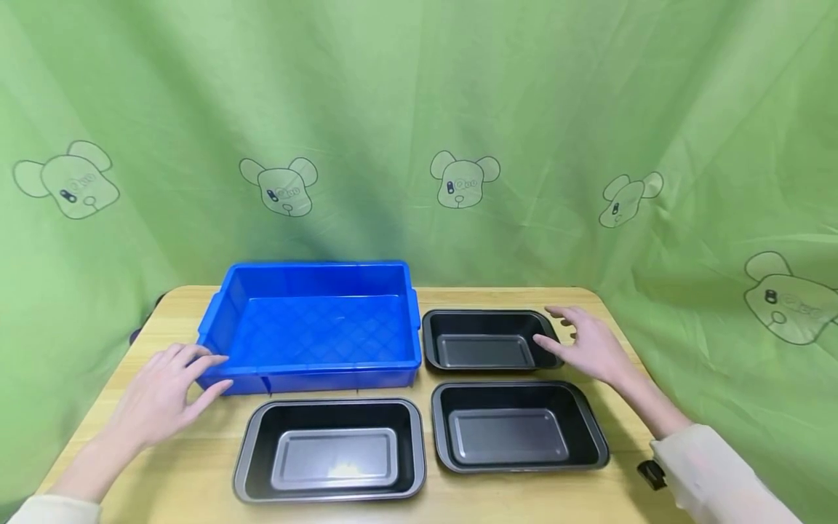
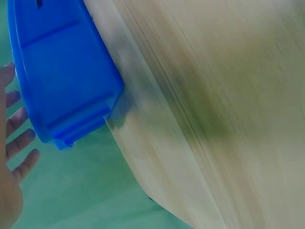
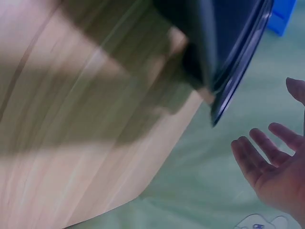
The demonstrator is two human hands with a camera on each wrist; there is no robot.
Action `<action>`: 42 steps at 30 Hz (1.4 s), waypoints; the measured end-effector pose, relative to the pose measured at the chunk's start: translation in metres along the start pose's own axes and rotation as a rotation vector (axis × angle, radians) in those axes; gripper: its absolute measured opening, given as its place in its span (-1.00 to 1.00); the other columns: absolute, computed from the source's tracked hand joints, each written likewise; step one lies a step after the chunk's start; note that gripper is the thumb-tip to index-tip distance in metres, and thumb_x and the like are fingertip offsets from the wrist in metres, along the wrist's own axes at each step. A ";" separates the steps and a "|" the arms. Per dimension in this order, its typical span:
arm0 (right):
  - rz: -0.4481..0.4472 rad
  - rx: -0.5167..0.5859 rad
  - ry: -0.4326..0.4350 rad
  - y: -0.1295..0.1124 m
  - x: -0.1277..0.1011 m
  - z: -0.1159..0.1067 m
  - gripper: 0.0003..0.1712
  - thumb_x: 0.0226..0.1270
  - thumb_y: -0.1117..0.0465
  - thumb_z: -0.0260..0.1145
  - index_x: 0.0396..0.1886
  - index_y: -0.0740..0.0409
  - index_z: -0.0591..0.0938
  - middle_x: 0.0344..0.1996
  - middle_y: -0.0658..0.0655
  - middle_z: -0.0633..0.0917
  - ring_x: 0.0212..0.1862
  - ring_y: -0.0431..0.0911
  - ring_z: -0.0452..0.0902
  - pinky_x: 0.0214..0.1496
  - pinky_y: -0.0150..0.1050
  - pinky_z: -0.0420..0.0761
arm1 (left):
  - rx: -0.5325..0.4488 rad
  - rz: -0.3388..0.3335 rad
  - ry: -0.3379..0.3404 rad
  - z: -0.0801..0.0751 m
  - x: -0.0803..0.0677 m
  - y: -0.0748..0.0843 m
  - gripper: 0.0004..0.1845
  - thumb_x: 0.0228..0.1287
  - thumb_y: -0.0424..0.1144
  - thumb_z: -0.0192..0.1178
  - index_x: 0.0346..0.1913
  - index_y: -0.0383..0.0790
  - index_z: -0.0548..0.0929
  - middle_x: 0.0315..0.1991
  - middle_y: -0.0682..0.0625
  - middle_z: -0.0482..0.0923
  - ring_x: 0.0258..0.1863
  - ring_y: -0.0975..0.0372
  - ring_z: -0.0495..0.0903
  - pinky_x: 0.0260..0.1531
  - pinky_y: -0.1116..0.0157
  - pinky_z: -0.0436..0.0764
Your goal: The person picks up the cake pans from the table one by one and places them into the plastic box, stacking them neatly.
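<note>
My left hand (image 1: 160, 393) is by the near left corner of a blue plastic bin (image 1: 308, 380), its fingers spread and holding nothing. In the left wrist view those fingers (image 2: 18, 143) show beside the bin's wall (image 2: 71, 62). At the right, my right hand (image 1: 589, 346) is over the right end of the back dark loaf pan (image 1: 484, 353), thumb and fingers apart with nothing between them. The right wrist view has the relaxed hand (image 3: 279, 167) beside a dark pan rim (image 3: 238, 81). Whether either hand touches its nearest container, I cannot tell.
Two more dark loaf pans, the front left one (image 1: 334, 458) and the front right one (image 1: 520, 437), lie nearer me on the wooden table (image 1: 196, 466). A green curtain (image 1: 373, 109) with bear drawings hangs behind and at the sides. Near my right sleeve is a small black object (image 1: 651, 474).
</note>
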State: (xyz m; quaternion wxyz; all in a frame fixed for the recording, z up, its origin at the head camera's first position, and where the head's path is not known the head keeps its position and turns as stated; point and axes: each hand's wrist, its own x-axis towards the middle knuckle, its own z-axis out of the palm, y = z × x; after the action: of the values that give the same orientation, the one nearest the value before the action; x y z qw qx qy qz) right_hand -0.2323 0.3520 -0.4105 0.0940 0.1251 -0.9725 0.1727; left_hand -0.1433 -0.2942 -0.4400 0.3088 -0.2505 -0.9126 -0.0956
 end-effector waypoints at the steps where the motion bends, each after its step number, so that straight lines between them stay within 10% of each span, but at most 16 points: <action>1: 0.008 -0.005 -0.009 0.004 0.002 0.001 -0.18 0.21 -0.29 0.30 0.30 0.15 0.47 0.18 0.29 0.58 0.05 0.25 0.59 -0.05 0.16 0.58 | 0.002 0.005 0.001 0.001 0.000 -0.001 -0.60 -0.11 -0.07 0.45 -0.16 -0.18 0.74 -0.28 -0.05 0.65 -0.22 0.06 0.56 -0.26 0.13 0.48; 31: -0.024 -0.041 -0.115 0.061 0.053 0.033 -0.41 0.33 -0.05 0.29 0.19 0.26 0.53 -0.07 0.35 0.71 -0.09 0.19 0.66 -0.04 0.14 0.58 | -0.017 0.057 0.032 0.012 0.002 -0.008 -0.79 -0.02 -0.11 0.40 -0.35 -0.15 0.71 -0.41 0.03 0.58 -0.37 0.15 0.52 -0.37 0.14 0.51; 42: 0.062 0.101 -0.118 0.061 0.055 0.038 -0.49 0.28 0.04 0.36 0.11 0.26 0.60 -0.19 0.28 0.75 -0.28 0.04 0.71 -0.17 -0.06 0.64 | -0.011 0.051 0.027 0.012 0.001 -0.009 -0.79 -0.03 -0.11 0.41 -0.36 -0.13 0.71 -0.41 0.04 0.58 -0.38 0.16 0.52 -0.40 0.16 0.49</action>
State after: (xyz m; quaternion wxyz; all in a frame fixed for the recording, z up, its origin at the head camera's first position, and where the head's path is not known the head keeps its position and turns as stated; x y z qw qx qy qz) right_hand -0.3067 0.3823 -0.4524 0.0248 0.1096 -0.9698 0.2166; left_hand -0.1547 -0.2974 -0.4489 0.3219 -0.2744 -0.9011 -0.0961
